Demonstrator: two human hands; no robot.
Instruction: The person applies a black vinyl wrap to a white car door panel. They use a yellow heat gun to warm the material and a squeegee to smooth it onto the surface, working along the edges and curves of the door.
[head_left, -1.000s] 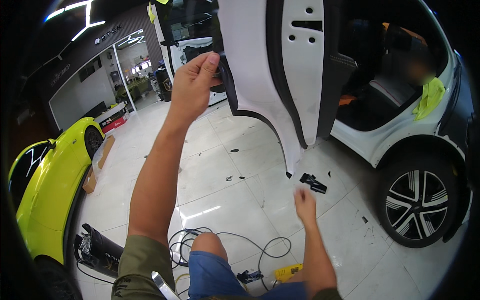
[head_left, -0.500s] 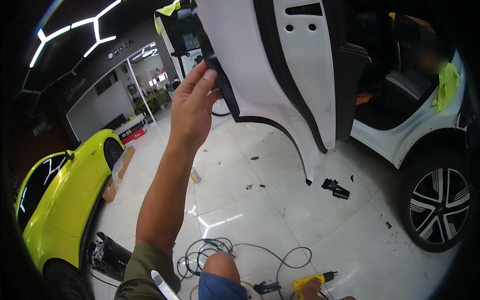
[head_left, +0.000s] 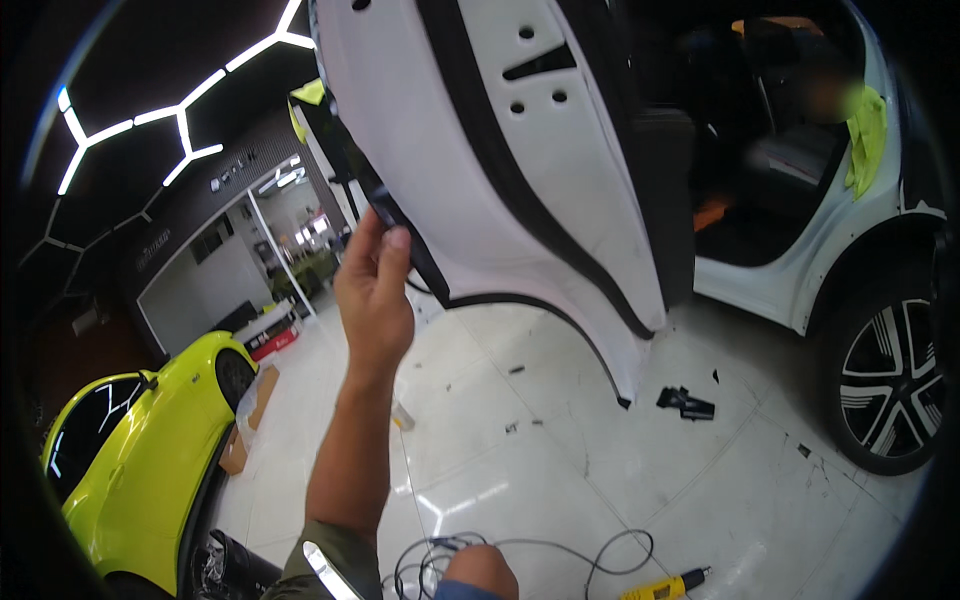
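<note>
My left hand (head_left: 375,300) reaches up at the outer edge of an open white car door (head_left: 400,150). Its thumb and fingers close on the black strip (head_left: 425,258) that runs down that edge and on along the curved lower cutout. I cannot tell whether this strip is film or trim. The door's inner face shows a thick black seal (head_left: 510,200) and several holes. A slim, shiny pale strip (head_left: 328,572) crosses in front of my olive sleeve; what holds it is hidden. My right hand is out of view.
A yellow heat gun (head_left: 665,586) and a looped black cable (head_left: 625,535) lie on the tiled floor by my knee. Black scraps (head_left: 686,403) lie under the door. The white car's wheel (head_left: 893,385) is at right, a lime-green car (head_left: 150,450) at left.
The view has shifted, so the door's lower edge sits lower and more of its inner face shows. My left hand appears lower in the picture, still at the black edge strip.
</note>
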